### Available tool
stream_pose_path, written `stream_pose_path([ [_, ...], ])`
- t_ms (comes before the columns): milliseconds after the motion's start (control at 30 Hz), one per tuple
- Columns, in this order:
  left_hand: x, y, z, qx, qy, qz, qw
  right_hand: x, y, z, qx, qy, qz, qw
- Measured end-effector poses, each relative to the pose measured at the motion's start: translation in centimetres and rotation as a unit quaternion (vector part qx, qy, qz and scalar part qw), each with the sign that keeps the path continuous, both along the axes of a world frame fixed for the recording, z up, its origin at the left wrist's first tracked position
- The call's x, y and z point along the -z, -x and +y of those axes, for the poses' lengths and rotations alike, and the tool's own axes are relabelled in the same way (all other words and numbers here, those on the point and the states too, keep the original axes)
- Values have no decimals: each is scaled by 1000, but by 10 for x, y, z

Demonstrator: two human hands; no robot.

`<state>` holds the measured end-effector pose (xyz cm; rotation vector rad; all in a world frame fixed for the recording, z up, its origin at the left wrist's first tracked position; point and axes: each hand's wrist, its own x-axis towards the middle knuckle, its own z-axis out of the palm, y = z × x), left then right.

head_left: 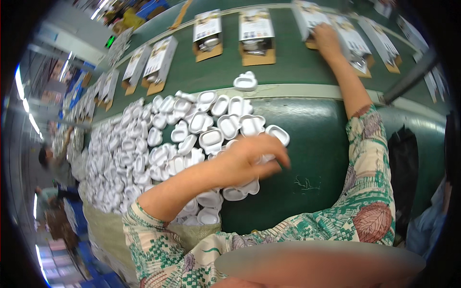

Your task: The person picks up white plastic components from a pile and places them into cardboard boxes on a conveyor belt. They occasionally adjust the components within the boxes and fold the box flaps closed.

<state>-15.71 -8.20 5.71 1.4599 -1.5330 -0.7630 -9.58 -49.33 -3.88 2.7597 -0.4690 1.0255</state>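
My left hand (257,156) hovers over the right edge of a pile of white plastic parts (201,122), its fingers bent and slightly blurred. Thumb and forefinger stand apart, and a bit of white shows beneath them. My right arm stretches far forward to the green conveyor belt. There my right hand (327,41) grips the lower edge of a white printed carton (307,17); part of its fingers is hidden. Next to it lies another carton (349,36) with its brown end flap open and a clear-wrapped item inside.
More open cartons (257,29) lie along the belt (288,72). One white part (245,81) rests alone on the pale rail (297,91). A woven sack (103,225) lies under the pile's near side. A grey metal bar (413,77) crosses at right. Other people (60,163) are at far left.
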Motion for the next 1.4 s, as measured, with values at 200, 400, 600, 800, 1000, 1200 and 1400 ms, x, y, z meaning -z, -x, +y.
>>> stream_pose_path([
  [200,-38,104,-25,392,19,434,811,-10,23,19,-30,-2,-142,989],
  [400,-36,133,-44,308,501,57,807,-19,23,194,-430,-133,65,891],
  [600,-35,139,-49,272,472,112,831,-2,6,183,-419,-76,81,901],
  [800,-22,134,-51,251,430,163,852,1,-45,144,-332,-6,10,943],
  [1000,-21,131,-50,240,392,205,864,5,-81,76,-145,12,1,989],
  [1200,-20,126,-44,222,357,237,876,-12,-32,171,-407,-89,-11,909],
  [1400,-25,124,-41,219,331,268,878,-21,16,238,-530,-128,205,813],
])
